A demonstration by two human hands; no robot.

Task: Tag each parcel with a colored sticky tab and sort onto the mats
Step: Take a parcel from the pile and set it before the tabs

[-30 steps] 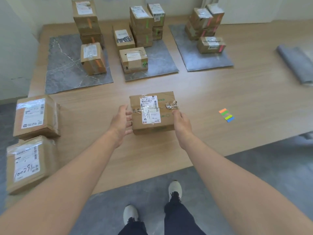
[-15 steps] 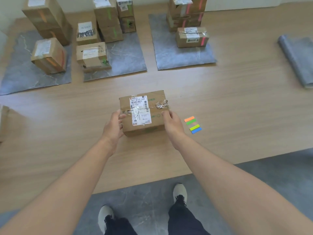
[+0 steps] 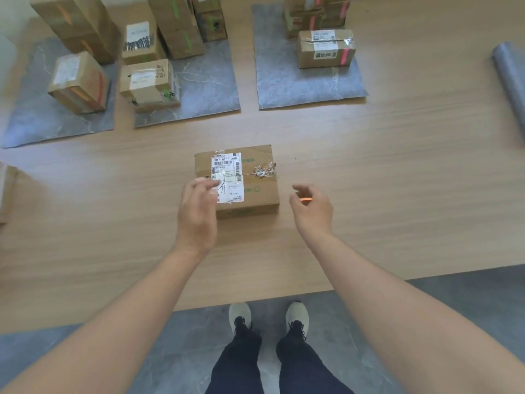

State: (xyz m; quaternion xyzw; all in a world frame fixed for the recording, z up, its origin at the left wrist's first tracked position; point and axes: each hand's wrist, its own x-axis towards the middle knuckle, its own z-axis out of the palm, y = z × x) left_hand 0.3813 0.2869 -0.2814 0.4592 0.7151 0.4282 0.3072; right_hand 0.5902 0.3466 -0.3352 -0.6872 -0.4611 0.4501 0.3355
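Observation:
A brown parcel (image 3: 250, 191) with a white label and a string bow lies flat on the wooden table (image 3: 397, 194). My left hand (image 3: 197, 214) is over its near-left corner with relaxed fingers, and contact is unclear. My right hand (image 3: 312, 210) is just right of the parcel, fingers curled down over the sticky tabs. An orange tab (image 3: 306, 199) shows between thumb and fingers; I cannot tell if it is pinched. The other tabs are hidden under that hand.
Three grey mats lie at the back: the left mat (image 3: 42, 126) has orange-tagged parcels, the middle mat (image 3: 210, 86) green-tagged ones, the right mat (image 3: 298, 86) pink-tagged ones. A rolled grey mat (image 3: 508, 78) lies far right. Another parcel (image 3: 5, 191) sits at the left edge.
Both hands let go of the parcel's sides. The right hand moved right onto the tabs, and the left hand shifted over the parcel's near-left corner. The view swung right.

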